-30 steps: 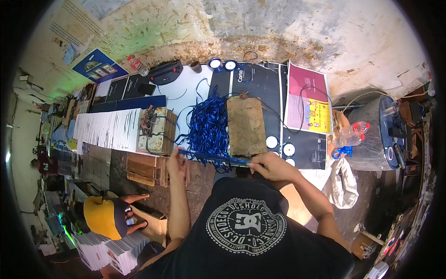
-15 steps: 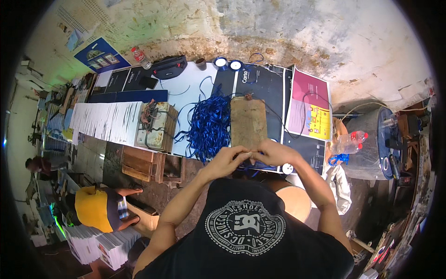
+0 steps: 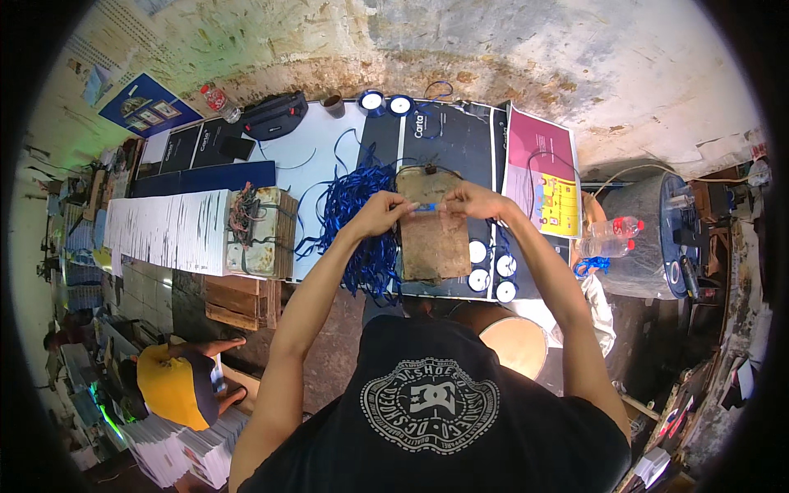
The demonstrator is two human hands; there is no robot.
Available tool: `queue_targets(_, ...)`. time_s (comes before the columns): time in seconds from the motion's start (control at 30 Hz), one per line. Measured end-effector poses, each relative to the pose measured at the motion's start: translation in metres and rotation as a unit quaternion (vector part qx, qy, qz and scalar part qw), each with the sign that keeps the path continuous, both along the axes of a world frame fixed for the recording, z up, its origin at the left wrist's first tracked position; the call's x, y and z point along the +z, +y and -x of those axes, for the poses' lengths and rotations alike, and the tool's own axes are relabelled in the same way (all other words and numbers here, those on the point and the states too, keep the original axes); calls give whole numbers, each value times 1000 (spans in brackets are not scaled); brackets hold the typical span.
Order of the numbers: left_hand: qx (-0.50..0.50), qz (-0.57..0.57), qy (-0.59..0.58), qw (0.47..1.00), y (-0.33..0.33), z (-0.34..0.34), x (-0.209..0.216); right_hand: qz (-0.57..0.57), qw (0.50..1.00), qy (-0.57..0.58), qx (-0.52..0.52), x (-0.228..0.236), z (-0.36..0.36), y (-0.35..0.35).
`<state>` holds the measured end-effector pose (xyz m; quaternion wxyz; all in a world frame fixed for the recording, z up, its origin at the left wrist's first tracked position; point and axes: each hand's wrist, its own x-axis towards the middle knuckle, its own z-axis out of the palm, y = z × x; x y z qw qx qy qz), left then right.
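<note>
Between my two hands a short length of blue ribbon (image 3: 425, 209) is stretched over the upper part of a worn, brownish board (image 3: 434, 251). My left hand (image 3: 383, 214) pinches its left end and my right hand (image 3: 475, 200) pinches the right end. Just left of the board lies a large tangled heap of shiny blue ribbon strips (image 3: 349, 201), partly behind my left forearm. Some cord or wire (image 3: 431, 169) is bunched at the board's far edge. Right of the board, several white ribbon spools (image 3: 506, 265) lie near the table's front edge.
A long row of white paper stacks (image 3: 168, 230) and a tied, board-covered bundle (image 3: 267, 232) stand at left. Two more spools (image 3: 400, 105), a brown cup (image 3: 333, 105) and a black bag (image 3: 276, 116) sit at the back. Bottles (image 3: 612, 236) are at right; a person in yellow (image 3: 173, 386) sits lower left.
Both hands have moved from the board's near edge, where they were close together, to its far half and slightly apart. The blue ribbon now shows between them, and several spools are uncovered.
</note>
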<state>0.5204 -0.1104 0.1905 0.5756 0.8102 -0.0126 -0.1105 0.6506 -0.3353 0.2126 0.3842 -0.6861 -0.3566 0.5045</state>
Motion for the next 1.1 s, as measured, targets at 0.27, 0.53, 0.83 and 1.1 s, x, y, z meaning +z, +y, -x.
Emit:
queue_targets(0.27, 30, -46, 27, 998, 13, -36, -37, 34, 998, -38, -41, -25, -36, 16)
queue_targets(0.53, 44, 0, 38, 998, 14, -55, -62, 22, 998, 5, -53, -41, -52, 16)
queue_targets(0.83, 49, -14, 46, 998, 6, -58, -48, -6, 997, -35, -68, -47, -56, 12)
queue_targets(1.1, 70, -7, 34, 997, 2, -52, -58, 15, 996, -76, -39, -45, -59, 16)
